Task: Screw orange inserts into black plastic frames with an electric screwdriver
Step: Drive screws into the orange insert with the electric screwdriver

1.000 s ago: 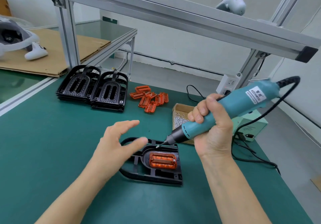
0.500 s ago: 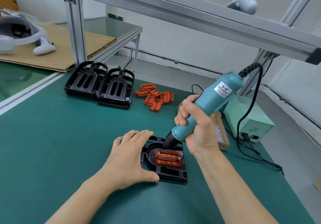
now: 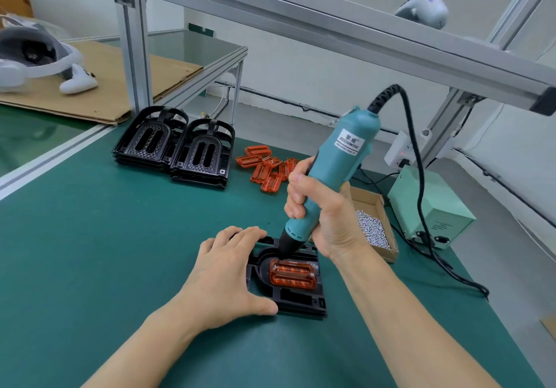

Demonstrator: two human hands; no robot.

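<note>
Sitting in a black frame near the tabletop's front edge, an orange insert takes a screw at its far-left corner from the electric screwdriver, gripped in the right hand. The left hand presses flat, fingers straight. Stacked frames and loose inserts suggest much work remains.
</note>
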